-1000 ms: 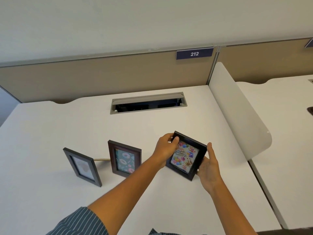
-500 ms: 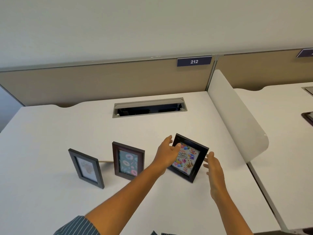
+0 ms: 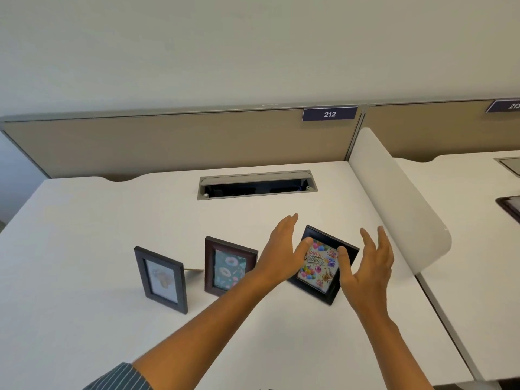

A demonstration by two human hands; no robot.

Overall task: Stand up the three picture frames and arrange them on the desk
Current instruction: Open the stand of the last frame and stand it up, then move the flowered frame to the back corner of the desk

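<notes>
White bench (image 3: 84, 333) carries 3 upright picture frames: birthday frame (image 3: 320, 266) between the spread, empty left hand (image 3: 284, 254) and right hand (image 3: 368, 266); doughnut frame (image 3: 228, 267) and grey frame (image 3: 161, 280) left of them.

Bare bench (image 3: 98, 347) lies open in front of the birthday frame (image 3: 320, 266); behind it lies the cable slot (image 3: 257, 187), to its right the white divider (image 3: 399, 209), to its left two frames.

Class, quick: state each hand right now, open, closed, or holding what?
Left hand: open, holding nothing, beside the birthday frame.
Right hand: open, holding nothing, on the frame's other side.
</notes>
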